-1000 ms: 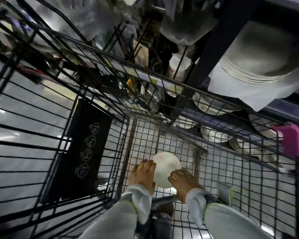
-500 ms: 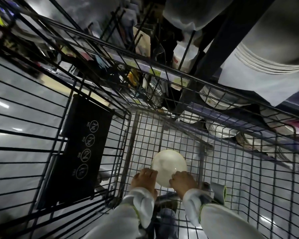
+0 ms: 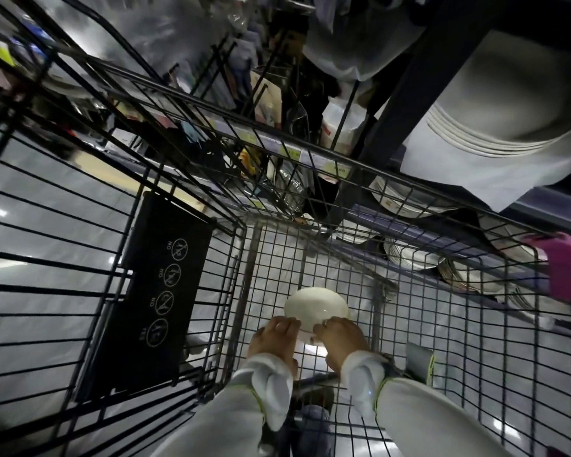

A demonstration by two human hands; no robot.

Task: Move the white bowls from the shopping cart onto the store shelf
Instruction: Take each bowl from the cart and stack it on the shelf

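White bowl (image 3: 316, 305) low inside the shopping cart (image 3: 409, 324), near its front-left corner; grasped by left hand (image 3: 272, 341) and right hand (image 3: 342, 344), fingers curled on its near rim.

A single head-worn wide-angle view looks steeply down into the shopping cart (image 3: 310, 258), close above its wire basket; the store shelf (image 3: 409, 225) rises at the far right, the floor showing left.

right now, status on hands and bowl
Both hands, left and right, gripping the white bowl. Bowl upside down, low inside the cart. Cart wall stands between bowl and shelf plates.
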